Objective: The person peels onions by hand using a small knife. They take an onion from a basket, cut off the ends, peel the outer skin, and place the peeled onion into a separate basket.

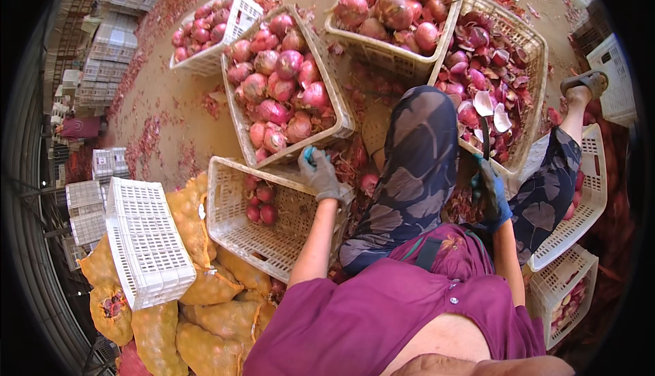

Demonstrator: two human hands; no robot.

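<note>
My left hand [319, 173], in a grey glove with blue fingertips, is at the near corner of a crate heaped with red onions [281, 76]. Its fingers are curled; whatever they hold, if anything, is hidden. Below it sits a white crate [235, 243] with a few onions in its far left part. My right hand [492, 195], in a blue and dark glove, is closed around a knife with a dark, narrow blade [485, 136]. That blade points away from me, over the near edge of a crate of onion skins and trimmed pieces [501, 69].
Another full onion crate [392, 8] stands ahead, and a smaller one [205, 28] at far left. Yellow mesh sacks [211, 328] and an upturned white crate [147, 239] lie at left. White crates [576, 199] flank my right side. Skins litter the floor.
</note>
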